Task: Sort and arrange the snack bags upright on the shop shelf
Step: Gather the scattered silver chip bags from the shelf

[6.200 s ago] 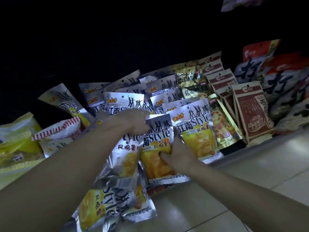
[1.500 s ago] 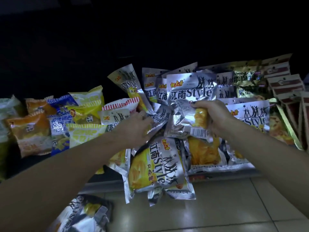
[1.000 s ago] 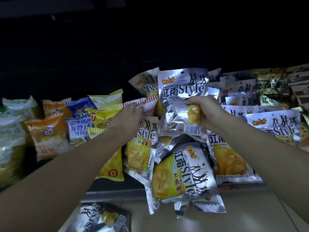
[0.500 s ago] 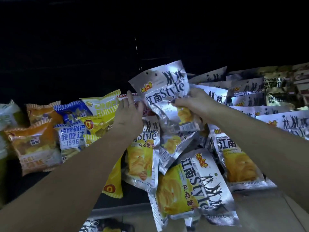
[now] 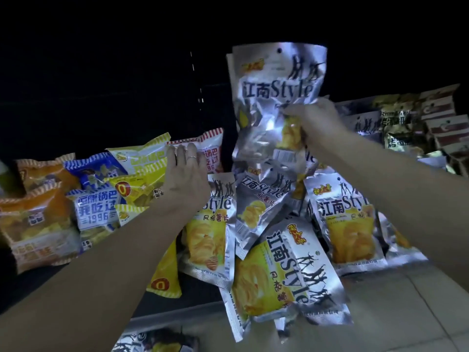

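Clearly, risk first, largest to smallest:
Leaning pile: silver chip bags (image 5: 291,270) spill over the shelf edge (image 5: 177,313) at lower centre; a nudge likely slides more onto the floor (image 5: 406,313).
Fallen bag: one bag (image 5: 152,344) lies below the shelf edge, bottom of frame.
Raised bag: held silver bag (image 5: 276,97) stands upright, upper centre; soft foil may buckle when set down.
Right hand (image 5: 317,125): fingers clenched around the raised bag's middle.
Left hand (image 5: 185,179): fingers straight, pressing the red-striped bag (image 5: 210,148) aside.
Obstacles: yellow and blue bags (image 5: 101,199) crowd centre left; brown packets (image 5: 444,123) fill the right.
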### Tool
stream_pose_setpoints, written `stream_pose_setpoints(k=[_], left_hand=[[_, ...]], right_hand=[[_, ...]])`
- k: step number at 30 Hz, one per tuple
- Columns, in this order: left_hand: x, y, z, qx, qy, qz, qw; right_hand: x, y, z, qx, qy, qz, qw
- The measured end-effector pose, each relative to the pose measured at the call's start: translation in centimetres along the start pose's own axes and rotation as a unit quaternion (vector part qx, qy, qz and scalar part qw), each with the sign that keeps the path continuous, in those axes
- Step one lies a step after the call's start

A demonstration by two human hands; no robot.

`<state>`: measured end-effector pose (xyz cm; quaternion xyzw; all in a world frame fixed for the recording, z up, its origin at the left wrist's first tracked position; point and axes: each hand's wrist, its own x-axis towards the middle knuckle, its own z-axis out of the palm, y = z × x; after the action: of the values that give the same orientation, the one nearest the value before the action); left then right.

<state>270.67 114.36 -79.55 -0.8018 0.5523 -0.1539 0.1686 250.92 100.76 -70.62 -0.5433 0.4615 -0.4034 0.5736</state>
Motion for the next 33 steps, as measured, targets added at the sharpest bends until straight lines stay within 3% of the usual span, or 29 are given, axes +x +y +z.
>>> stream_pose_setpoints(k=[4, 7, 10, 13, 17, 21, 25, 33], left_hand=[[-0.4, 2.0, -2.6, -0.060, 0.008, 0.032, 0.998], [-0.6, 2.6, -3.3, -0.153, -0.006, 0.105, 0.983], [-0.5, 3.2, -3.6, -0.228, -0.054, 0.197, 0.952], [-0.3, 4.4, -3.8, -0.271, -0.116, 0.201, 0.934], [-0.6, 7.9, -4.3, -0.253, -0.123, 0.182, 0.942], [-1.3, 10.8, -3.6, -0.121, -0.124, 0.172, 0.970], [-2.1, 11.4, -3.6, -0.027, -0.052, 0.199, 0.978], [-3.0, 7.0, -2.7, -0.024, 0.018, 0.174, 0.984]], right_hand=[[-1.1, -0.7, -6.0, 0.046, -0.059, 0.059, 0.995], [-2.0, -0.1, -9.6, 0.050, -0.083, 0.104, 0.990], [-2.5, 0.3, -11.8, 0.060, -0.082, 0.137, 0.985], [-2.4, 0.0, -12.7, 0.056, -0.070, 0.122, 0.988], [-1.9, -0.2, -12.9, 0.059, -0.049, 0.107, 0.991], [-1.4, 0.4, -12.9, 0.112, -0.028, 0.106, 0.988], [-2.3, 2.8, -12.7, 0.191, -0.036, 0.113, 0.974], [-1.8, 3.7, -13.6, 0.269, -0.003, 0.127, 0.955]])
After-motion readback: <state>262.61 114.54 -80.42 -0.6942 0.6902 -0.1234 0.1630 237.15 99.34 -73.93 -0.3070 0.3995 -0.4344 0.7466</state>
